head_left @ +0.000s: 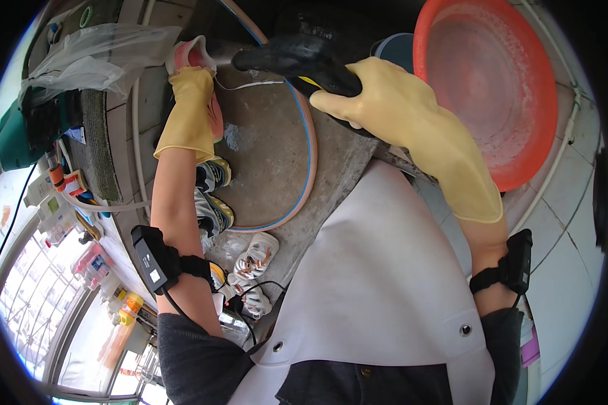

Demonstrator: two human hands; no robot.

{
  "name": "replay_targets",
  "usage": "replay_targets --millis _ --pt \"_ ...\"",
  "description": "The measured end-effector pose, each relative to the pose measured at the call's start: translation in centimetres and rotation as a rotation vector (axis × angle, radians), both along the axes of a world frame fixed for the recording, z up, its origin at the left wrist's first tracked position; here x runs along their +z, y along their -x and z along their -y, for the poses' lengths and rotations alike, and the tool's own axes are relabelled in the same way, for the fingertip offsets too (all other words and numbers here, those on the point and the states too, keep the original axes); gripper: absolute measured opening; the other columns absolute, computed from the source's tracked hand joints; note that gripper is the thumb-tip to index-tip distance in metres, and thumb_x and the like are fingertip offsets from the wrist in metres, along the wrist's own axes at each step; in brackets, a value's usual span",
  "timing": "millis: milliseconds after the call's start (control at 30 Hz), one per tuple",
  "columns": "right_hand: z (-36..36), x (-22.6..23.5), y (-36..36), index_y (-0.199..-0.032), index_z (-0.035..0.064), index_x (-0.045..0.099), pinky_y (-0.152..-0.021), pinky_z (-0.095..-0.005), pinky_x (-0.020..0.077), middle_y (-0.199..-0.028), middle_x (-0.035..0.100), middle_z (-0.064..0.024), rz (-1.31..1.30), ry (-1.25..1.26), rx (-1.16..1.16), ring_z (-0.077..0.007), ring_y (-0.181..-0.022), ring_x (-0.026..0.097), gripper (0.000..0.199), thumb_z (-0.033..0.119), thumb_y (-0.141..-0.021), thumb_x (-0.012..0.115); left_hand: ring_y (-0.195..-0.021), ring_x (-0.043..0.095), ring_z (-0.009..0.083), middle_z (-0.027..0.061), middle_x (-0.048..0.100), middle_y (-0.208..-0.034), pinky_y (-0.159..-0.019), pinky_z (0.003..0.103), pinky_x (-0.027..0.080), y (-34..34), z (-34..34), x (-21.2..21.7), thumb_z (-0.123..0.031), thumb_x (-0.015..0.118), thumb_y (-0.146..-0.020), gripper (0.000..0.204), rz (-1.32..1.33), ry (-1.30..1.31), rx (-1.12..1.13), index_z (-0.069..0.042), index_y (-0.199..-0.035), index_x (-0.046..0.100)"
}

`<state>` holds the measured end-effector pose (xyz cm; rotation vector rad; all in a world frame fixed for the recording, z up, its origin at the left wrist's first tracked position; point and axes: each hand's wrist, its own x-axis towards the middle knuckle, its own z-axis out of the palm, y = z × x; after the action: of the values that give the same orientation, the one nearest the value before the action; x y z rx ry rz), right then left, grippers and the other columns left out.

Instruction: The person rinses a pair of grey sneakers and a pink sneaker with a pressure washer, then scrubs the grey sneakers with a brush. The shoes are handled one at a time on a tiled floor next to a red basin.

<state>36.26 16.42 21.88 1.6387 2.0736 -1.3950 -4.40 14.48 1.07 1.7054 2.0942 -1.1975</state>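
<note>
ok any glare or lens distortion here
In the head view, the barred window is nearly washed out; also in the head view, the pale pipe at right looks bowed, and the black sprayer partly merges with dark background.

**Washing area, home or shop unclear**

From my remote feed, I'd tag this a wash corner: grey slab (273,182) with damp-looking patches, hose (313,145) looped over it, black spray gun (297,57), big orange-red basin (486,88), several shoes (257,255) on the slab. Tiled floor (567,223) at right, white pipe (577,100) across it. Barred window (37,266) at left, bottles (132,307) crowded beside it.
</note>
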Motion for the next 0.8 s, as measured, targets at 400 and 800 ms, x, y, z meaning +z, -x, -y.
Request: replay_targets --millis 400,800 --pt "-4.7 -1.3 1.3 -0.091 0.0139 0.076 -0.062 -0.0379 0.0536 -0.076 0.074 0.001 -0.049 0.233 -0.042 -0.017 -0.07 0.069 0.046 0.06 -0.086 0.076 -0.124 0.073 0.0409 0.0205 0.075 -0.136 -0.11 0.048 0.053 1.5 1.1 -5.6 -0.046 0.069 -0.097 0.072 0.181 -0.605 0.149 -0.024 -0.163 0.05" --pt "-3.4 -2.1 1.4 -0.101 0.0091 0.077 -0.066 -0.038 0.0523 -0.088 0.078 -0.0019 -0.018 0.321 -0.042 -0.0213 -0.074 0.067 0.056 0.064 -0.087 0.075 -0.109 0.076 0.0301 0.0103 0.083 -0.112 -0.1 0.045 0.048 -0.3 6.0 5.3 -0.033 0.068 -0.093 0.026 0.359 -0.335 -0.146 -0.023 -0.108 0.086"
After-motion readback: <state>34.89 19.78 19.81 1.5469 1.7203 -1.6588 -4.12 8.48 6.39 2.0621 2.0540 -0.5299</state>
